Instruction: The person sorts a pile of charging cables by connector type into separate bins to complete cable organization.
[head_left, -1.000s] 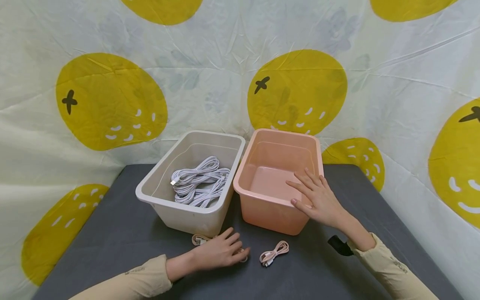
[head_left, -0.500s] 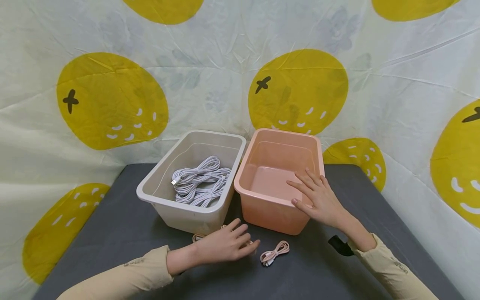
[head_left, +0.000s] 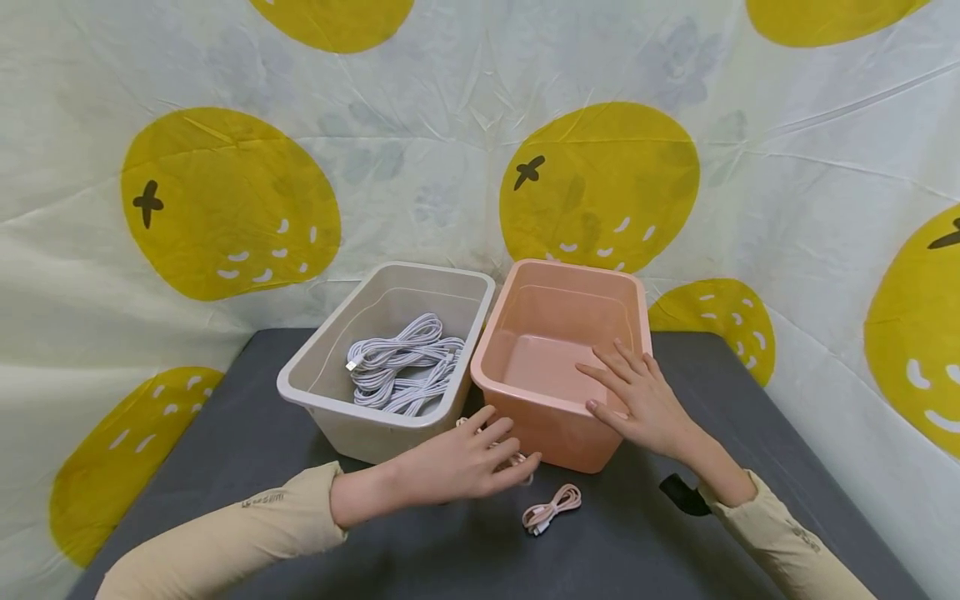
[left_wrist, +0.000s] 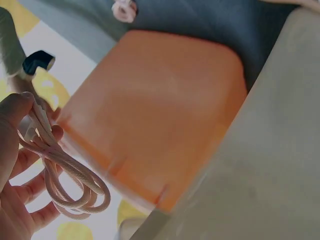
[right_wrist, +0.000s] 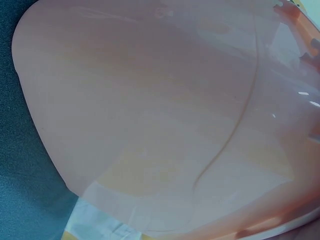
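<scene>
My left hand [head_left: 468, 458] pinches a coiled pink charging cable [left_wrist: 75, 180] between thumb and fingers, raised in front of the two bins. In the left wrist view its loops hang past the fingers. My right hand [head_left: 637, 404] rests with spread, straight fingers on the front right rim of the pink bin [head_left: 558, 396]. That bin has a bare floor. Another pink cable [head_left: 552, 510], tied in a bundle, lies on the table before it. The right wrist view shows only the pink bin's glossy side, with the fingers at its right edge.
A light grey bin [head_left: 352, 408] stands close beside the pink one on the left, holding several coiled white cables [head_left: 405, 362]. Both sit on a dark grey table [head_left: 225, 467]. A white curtain [head_left: 420, 100] with yellow fruit prints hangs behind.
My left hand has lifted a pink cable off the table and moved up and right, toward the pink bin's front. The right hand has stayed on the rim.
</scene>
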